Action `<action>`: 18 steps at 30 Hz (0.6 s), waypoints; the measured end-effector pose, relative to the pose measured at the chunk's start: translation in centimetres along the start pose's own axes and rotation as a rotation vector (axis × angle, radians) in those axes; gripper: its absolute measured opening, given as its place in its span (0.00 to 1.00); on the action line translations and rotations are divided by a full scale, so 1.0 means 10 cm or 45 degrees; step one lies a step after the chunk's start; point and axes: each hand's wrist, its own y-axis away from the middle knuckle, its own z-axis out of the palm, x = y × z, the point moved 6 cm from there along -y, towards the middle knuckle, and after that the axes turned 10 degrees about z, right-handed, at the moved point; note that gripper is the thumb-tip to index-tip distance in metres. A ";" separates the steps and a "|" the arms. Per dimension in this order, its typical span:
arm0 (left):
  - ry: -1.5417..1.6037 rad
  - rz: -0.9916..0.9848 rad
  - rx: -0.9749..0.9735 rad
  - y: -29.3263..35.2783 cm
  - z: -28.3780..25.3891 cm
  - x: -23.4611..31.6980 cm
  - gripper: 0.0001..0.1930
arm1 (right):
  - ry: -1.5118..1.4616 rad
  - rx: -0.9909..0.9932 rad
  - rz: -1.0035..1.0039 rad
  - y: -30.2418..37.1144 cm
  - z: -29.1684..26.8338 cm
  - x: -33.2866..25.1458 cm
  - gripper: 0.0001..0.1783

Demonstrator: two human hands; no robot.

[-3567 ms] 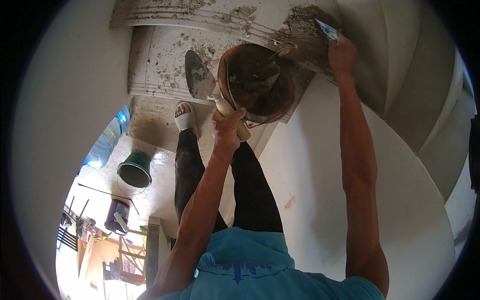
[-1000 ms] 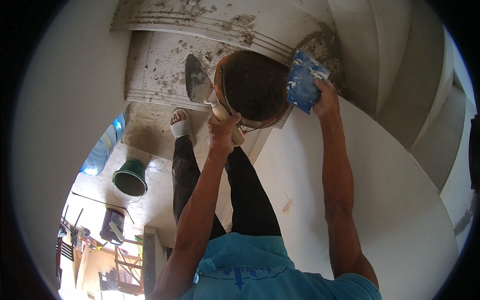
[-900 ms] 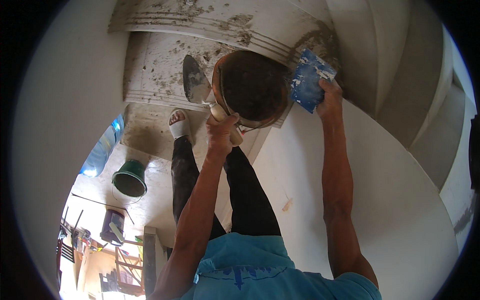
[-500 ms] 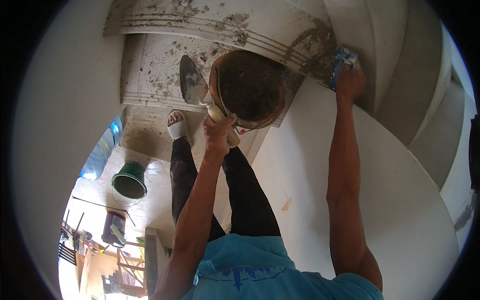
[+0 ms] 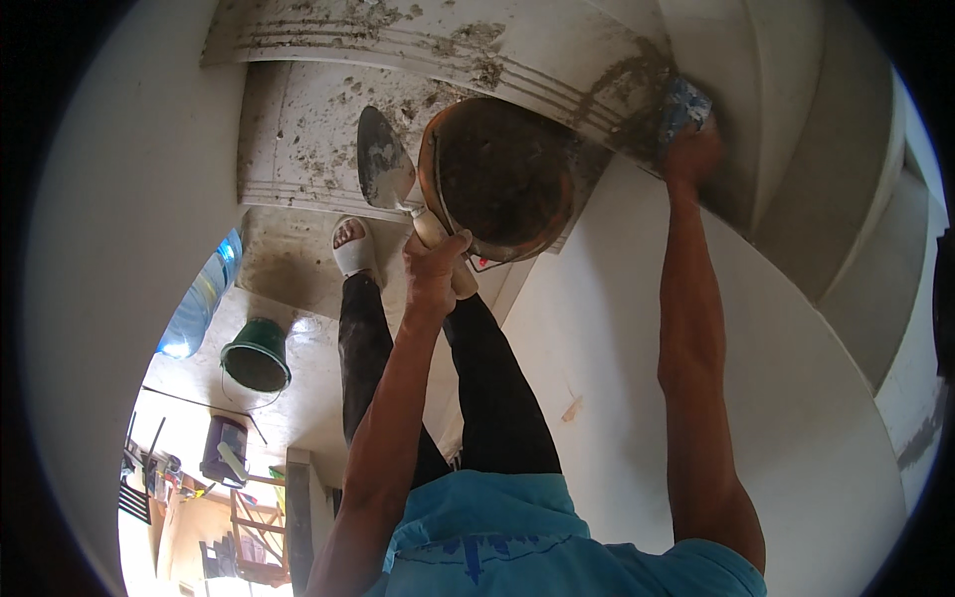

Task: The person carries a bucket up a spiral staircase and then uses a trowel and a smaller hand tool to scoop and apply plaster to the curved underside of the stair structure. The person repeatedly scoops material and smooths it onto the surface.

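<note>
My left hand (image 5: 430, 271) is closed round the pale wooden handle of a pointed trowel (image 5: 385, 157), whose grey-smeared blade angles up and left. Beside that blade, a round orange-rimmed bucket (image 5: 430, 164) stands on the dirty step, with dark, wet-looking contents and a wire handle. At the end of my stretched right arm, my right hand (image 5: 693, 156) grips a blue, white-smeared flat piece (image 5: 686, 107), its exact kind unclear. That piece lies against the step at the curved wall, by a dark wet smear (image 5: 627, 88). My right fingers are partly hidden.
Grit and mortar crumbs dot the grooved steps (image 5: 328, 40). Pale steps (image 5: 836, 189) curve away on the right, beside a white curved wall (image 5: 617, 328). Lower left are a green bucket (image 5: 256, 356), a dark bucket (image 5: 224, 448), a large blue bottle (image 5: 204, 303) and a wooden chair (image 5: 261, 537).
My right hand has shifted slightly farther away with the blue piece, which now shows more of its flat side. My left hand keeps the trowel nearly still beside the bucket.
</note>
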 end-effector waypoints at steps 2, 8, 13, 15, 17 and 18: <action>0.018 0.008 -0.032 -0.01 0.00 0.00 0.13 | 0.048 0.107 -0.143 -0.06 -0.06 0.01 0.16; -0.012 0.016 -0.049 0.00 0.04 -0.04 0.12 | 0.346 -0.088 0.044 -0.24 0.17 -0.04 0.13; 0.002 0.038 -0.017 0.02 0.01 0.03 0.12 | 0.136 0.042 -0.087 -0.22 0.02 -0.28 0.17; 0.010 0.058 -0.005 0.02 0.02 0.03 0.12 | 0.135 0.057 -0.134 -0.31 0.02 -0.23 0.17; 0.015 0.016 -0.002 0.02 0.06 0.02 0.12 | 0.145 0.058 -0.190 -0.44 0.12 -0.14 0.17; 0.013 -0.002 0.008 0.03 0.05 0.02 0.12 | 0.163 0.034 -0.153 -0.44 0.17 -0.17 0.17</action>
